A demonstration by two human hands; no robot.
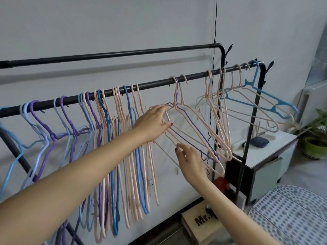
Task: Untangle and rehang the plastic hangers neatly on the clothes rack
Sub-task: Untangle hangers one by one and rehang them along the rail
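Note:
A black clothes rack has a front rail [155, 83] carrying many plastic hangers in peach, purple and blue. A tangled pair, one peach hanger [196, 119] and one purple hanger [201, 133], hangs skewed near the rail's middle. My left hand [153, 123] grips the left shoulder ends of this pair. My right hand [190, 160] pinches a lower bar of the same pair from below. Several hangers [123, 138] hang straight in a dense row on the left. More peach hangers [221, 110] and a blue hanger [261, 105] hang askew on the right.
The rack's back rail [123, 53] stands higher, near the wall. A white cabinet [265, 156] stands to the right with a dark device on top. A potted plant [316, 138] sits far right. A cardboard box [198, 221] and a patterned cushion [290, 216] lie below.

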